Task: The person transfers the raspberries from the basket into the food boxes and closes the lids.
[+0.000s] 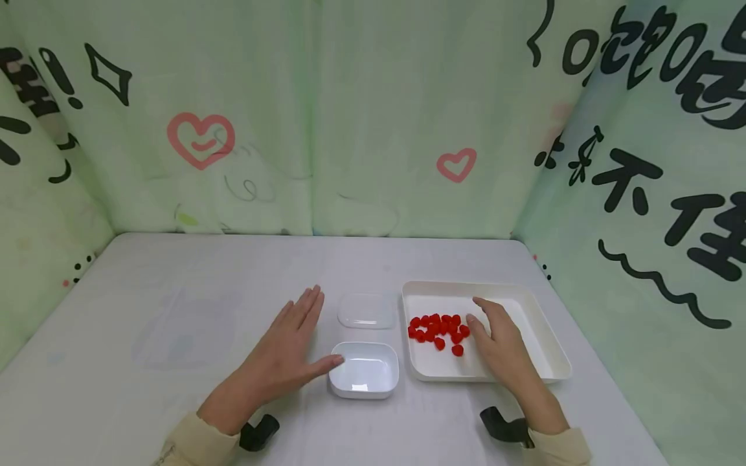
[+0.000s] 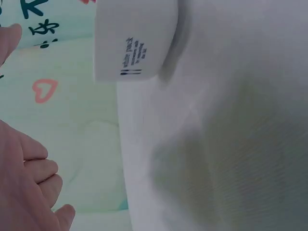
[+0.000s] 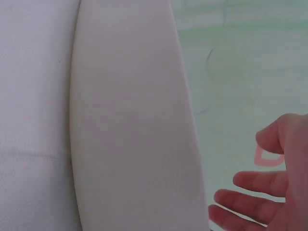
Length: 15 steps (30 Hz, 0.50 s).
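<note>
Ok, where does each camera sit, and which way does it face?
Head: worn on the head, facing forward and down at the tray and bowl; left hand, right hand, sleeves show.
Left wrist: worn there, facing the bowl's side; left fingers show.
Right wrist: worn there, facing the tray's side; right fingers show.
Head and left wrist share the bowl.
</note>
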Each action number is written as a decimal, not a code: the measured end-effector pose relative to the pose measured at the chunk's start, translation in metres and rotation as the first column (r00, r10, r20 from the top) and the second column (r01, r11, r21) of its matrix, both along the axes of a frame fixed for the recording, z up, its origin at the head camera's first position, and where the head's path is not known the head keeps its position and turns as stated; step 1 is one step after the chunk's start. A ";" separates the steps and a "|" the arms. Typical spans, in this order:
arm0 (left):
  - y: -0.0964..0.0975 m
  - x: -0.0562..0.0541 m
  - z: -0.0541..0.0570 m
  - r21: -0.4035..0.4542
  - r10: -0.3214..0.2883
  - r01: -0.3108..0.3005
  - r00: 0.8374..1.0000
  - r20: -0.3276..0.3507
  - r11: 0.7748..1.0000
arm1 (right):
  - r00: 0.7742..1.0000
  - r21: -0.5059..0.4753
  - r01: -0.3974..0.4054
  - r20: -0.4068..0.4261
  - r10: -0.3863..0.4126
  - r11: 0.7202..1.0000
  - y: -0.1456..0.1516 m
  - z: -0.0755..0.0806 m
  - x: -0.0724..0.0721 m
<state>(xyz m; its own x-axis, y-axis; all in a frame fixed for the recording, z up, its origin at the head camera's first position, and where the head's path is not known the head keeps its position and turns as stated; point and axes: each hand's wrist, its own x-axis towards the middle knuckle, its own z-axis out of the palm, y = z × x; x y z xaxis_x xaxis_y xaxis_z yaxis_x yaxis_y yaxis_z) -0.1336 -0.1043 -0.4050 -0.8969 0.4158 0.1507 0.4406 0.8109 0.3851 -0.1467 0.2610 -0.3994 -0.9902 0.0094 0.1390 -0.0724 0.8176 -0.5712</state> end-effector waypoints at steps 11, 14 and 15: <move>0.018 0.018 -0.022 -0.035 -0.106 0.112 0.982 0.155 0.993 | 0.992 -0.144 0.064 -0.102 -0.079 0.988 0.003 -0.008 -0.004; 0.020 0.020 -0.025 -0.049 -0.106 0.114 0.984 0.145 0.992 | 0.991 -0.152 0.063 -0.103 -0.080 0.986 0.003 -0.010 -0.004; 0.020 0.020 -0.026 -0.054 -0.109 0.117 0.985 0.131 0.992 | 0.992 -0.151 0.066 -0.100 -0.081 0.986 0.003 -0.010 -0.004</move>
<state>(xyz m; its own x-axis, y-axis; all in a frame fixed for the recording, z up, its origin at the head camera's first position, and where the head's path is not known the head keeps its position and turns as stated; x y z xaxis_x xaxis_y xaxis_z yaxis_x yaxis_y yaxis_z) -0.1132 -0.0845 -0.4310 -0.8538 0.5205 0.0092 0.4813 0.7825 0.3951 -0.1509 0.2643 -0.4097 -0.9659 0.1098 0.2344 -0.0816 0.7304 -0.6782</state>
